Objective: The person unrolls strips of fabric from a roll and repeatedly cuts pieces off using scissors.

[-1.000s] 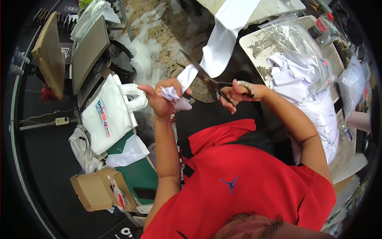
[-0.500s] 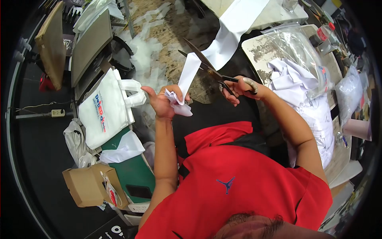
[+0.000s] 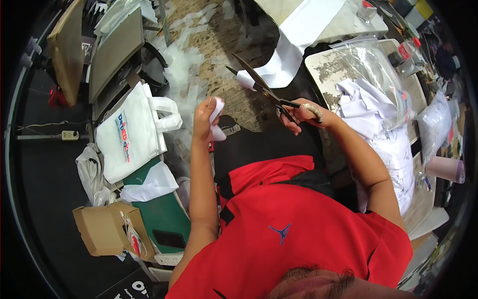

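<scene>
My left hand (image 3: 203,121) is closed on a small crumpled piece of white fabric (image 3: 217,119). To its right, my right hand (image 3: 301,115) holds large dark scissors (image 3: 269,93) by the handles, with the blades apart and pointing up and left. A long white fabric strip (image 3: 294,45) hangs down from the white table at the top, and its loose end lies by the open blades. A gap separates the left hand's piece from that strip.
On the left are a white tote bag (image 3: 127,137), an open cardboard box (image 3: 107,229) and a dark phone (image 3: 168,238) on a green surface (image 3: 167,214). A worn white chair (image 3: 323,70), piled white fabric (image 3: 388,159) and a pink tumbler (image 3: 445,169) stand at the right.
The fabric between my hands has come apart at the blades. My left hand has turned and closed around its small piece, while the longer strip now ends at the scissors.
</scene>
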